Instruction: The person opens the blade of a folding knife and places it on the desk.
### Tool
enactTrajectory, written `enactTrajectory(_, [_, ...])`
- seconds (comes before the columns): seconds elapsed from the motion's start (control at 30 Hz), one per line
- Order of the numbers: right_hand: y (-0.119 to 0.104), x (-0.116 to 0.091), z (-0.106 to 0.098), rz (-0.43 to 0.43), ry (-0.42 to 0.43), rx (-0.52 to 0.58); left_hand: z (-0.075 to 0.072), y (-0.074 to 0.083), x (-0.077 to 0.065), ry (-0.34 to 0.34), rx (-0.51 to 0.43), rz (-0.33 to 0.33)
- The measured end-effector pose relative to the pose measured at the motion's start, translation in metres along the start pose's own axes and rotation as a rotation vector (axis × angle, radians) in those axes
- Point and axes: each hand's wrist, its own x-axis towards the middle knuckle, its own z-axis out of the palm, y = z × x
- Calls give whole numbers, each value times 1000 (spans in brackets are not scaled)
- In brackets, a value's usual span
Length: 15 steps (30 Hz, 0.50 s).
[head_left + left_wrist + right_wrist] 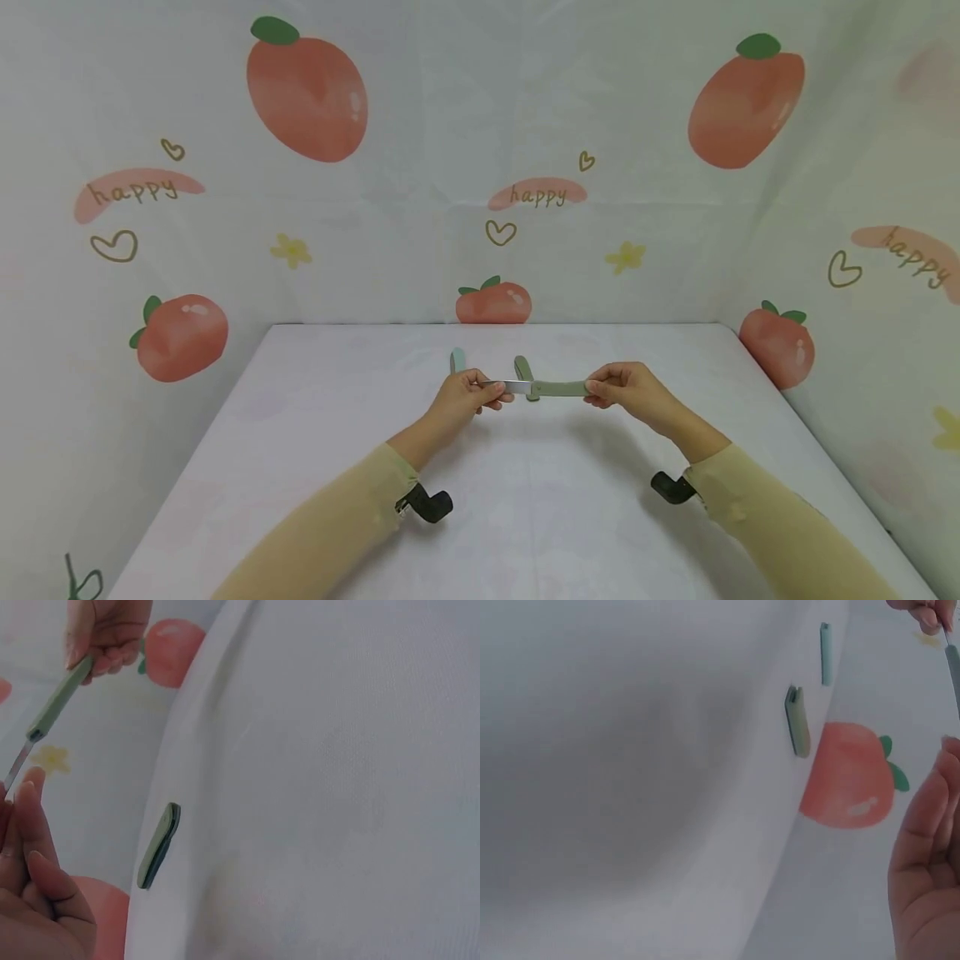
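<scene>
Above the table, both hands hold one folding knife [558,388] level between them, its blade swung out from the green handle. My left hand [467,393] pinches the shiny blade [517,387] between thumb and fingers, hiding its tip. At the other end, my right hand [628,390] pinches the butt of the handle. Behind the held knife lies a folded olive-green knife [522,367], partly covered by it in the head view. A folded pale teal knife [458,359] lies farther left, partly hidden behind the left hand. The right wrist view shows the olive-green knife [798,724] and the teal knife [826,654] lying apart.
A white cloth covers the table [487,517], which ends at a back wall [420,250] printed with fruit and the word happy. Similar printed side walls stand left and right. Black wrist cameras [429,504] stick out from both sleeves.
</scene>
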Motion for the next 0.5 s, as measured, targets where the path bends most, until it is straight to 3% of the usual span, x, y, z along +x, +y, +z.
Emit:
enactTrajectory(0.23, [4,-2,-9,19,-115,-52,-10,3,-2,-140,172,-46])
enactTrajectory(0.5, [7,-3,-14,48,-234,-125,-20,-1,0,-316,189,-88])
